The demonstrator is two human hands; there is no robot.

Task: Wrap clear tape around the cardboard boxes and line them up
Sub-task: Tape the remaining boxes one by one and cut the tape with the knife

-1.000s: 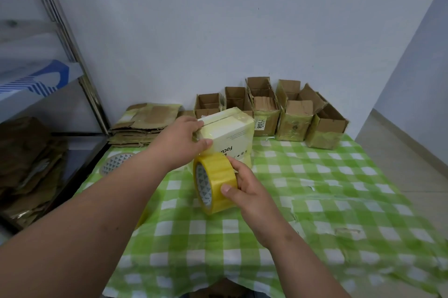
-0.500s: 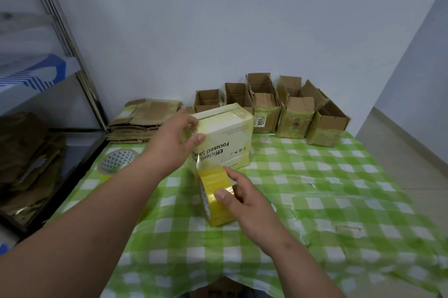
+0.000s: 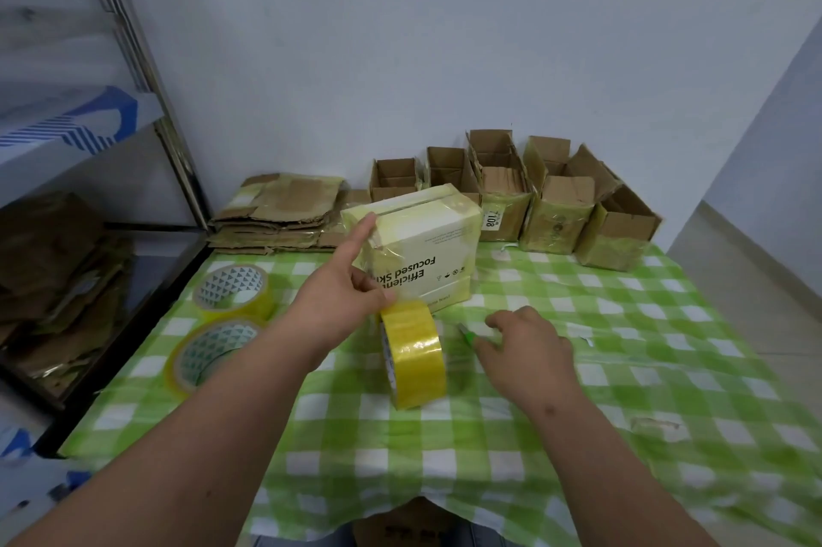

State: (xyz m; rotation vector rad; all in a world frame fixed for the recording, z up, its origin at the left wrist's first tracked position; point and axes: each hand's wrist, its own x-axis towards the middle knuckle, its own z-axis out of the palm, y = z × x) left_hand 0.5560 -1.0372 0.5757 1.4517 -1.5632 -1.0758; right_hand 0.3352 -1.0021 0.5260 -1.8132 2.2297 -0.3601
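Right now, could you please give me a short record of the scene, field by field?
box in work: yellow box on the checked tablecloth
left hand: touching the box
right hand: over a small green tool
tape roll: standing on edge
spare rolls: two, lying flat
back row: open cardboard boxes

- The pale yellow box in the middle of the table carries black print that reads upside down from this side: "Focused" on one line, and below it "Efficien", its last letters hidden behind the left hand.
- Near that print stands a row of small black symbols and some fine lines of type, too small to read.
- A white label on the front of a taped brown box in the far row, just right of the yellow box, shows the number "108", turned on its side.
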